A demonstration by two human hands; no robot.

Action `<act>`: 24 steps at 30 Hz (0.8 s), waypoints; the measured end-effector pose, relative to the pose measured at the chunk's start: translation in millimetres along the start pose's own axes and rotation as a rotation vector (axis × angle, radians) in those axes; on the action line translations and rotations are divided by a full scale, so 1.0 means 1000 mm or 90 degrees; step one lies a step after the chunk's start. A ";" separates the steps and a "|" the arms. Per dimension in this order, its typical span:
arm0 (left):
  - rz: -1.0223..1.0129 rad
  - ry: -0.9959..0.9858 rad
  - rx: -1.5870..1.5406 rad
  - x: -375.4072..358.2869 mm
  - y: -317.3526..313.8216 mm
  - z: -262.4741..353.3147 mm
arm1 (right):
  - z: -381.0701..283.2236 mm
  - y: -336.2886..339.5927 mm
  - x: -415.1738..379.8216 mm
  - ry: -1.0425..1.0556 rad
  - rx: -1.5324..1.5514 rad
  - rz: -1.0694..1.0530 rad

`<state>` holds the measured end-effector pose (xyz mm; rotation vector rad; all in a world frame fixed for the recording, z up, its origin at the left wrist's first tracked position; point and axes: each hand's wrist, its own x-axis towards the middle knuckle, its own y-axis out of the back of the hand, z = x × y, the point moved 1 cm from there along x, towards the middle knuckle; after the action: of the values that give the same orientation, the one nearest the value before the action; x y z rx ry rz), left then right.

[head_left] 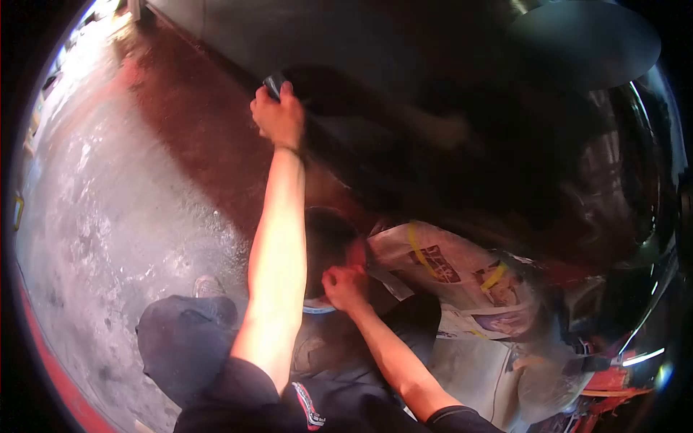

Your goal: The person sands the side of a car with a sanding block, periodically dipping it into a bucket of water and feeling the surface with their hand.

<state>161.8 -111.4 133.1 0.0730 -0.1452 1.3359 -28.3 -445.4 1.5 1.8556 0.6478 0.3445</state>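
Observation:
My left hand (278, 117) reaches far forward with its fingers curled around a small grey block (273, 84). It is at the lower edge of a large dark glossy panel (404, 79), which looks like a vehicle's side. Lower down and closer to my body, my right hand (346, 287) is curled closed. Its fingers lie beside a dark round shape (328, 242) and a reddish patch, and I cannot tell what is in them.
Newspaper sheets (462, 285) with yellow tape cover something to the right, below the panel. Grey concrete floor (115, 216) with shiny patches spreads out on the left. My bent knee (184, 346) is at lower left. A clear plastic bag (552, 386) and red items (610, 390) are at lower right.

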 end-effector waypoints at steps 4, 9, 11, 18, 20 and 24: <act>-0.051 -0.150 -0.182 -0.183 0.023 0.075 | -0.010 0.006 0.002 -0.018 -0.118 -0.029; -0.154 -0.116 -0.243 -0.219 0.028 0.099 | -0.002 -0.001 -0.003 0.024 0.020 0.055; -0.033 -0.369 -0.118 -0.112 0.026 0.096 | 0.002 -0.004 -0.002 0.027 0.006 0.032; -0.084 -0.190 -0.370 -0.153 0.014 0.134 | 0.027 -0.037 -0.009 0.027 -0.053 0.021; -0.196 -0.114 -0.467 -0.246 0.021 0.151 | 0.029 -0.040 -0.007 0.011 -0.010 0.021; -0.021 -0.425 -0.145 -0.157 0.018 0.133 | 0.002 -0.003 -0.003 0.012 -0.123 -0.032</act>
<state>100.8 -276.5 241.1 0.3264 -0.8537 1.2114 -30.5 -448.3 -1.5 1.6507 0.6494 0.3791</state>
